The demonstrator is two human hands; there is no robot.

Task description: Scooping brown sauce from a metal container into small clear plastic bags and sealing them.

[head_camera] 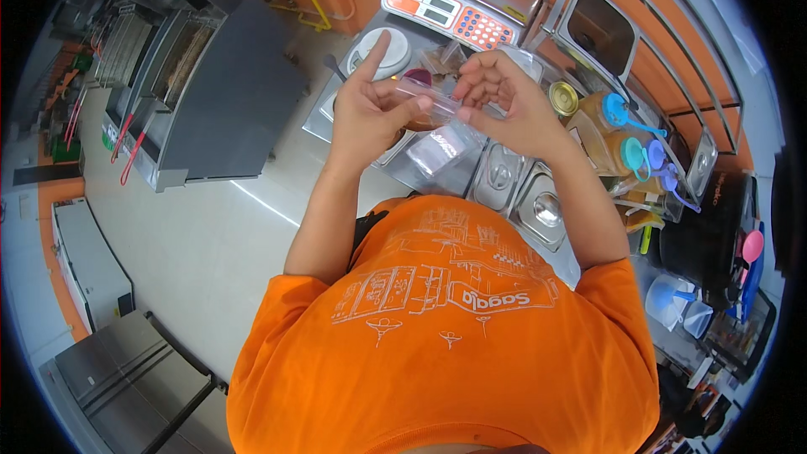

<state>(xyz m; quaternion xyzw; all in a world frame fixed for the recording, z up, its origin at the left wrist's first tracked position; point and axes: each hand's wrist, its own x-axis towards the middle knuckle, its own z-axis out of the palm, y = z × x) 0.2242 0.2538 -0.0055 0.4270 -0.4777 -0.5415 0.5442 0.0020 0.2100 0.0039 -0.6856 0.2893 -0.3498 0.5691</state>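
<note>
A small clear plastic bag (430, 93) is stretched between my two hands above the steel counter. My left hand (369, 110) pinches one end of it under the thumb, the index finger sticking up. At the other end my right hand (504, 98) holds the bag between thumb and curled fingers. Something brownish shows below the bag's edge, but I cannot tell whether it is inside. Beneath the hands lie flat clear plastic packets (439, 150). A round white kitchen scale (394, 53) sits just beyond my left hand.
A price-computing scale (451, 11) stands at the back. Lidded steel pans (543, 209) are near my body. On the right are a gold-lidded jar (563, 98) and containers with blue-capped pumps (615, 110). A fryer (214, 94) stands across the floor at left.
</note>
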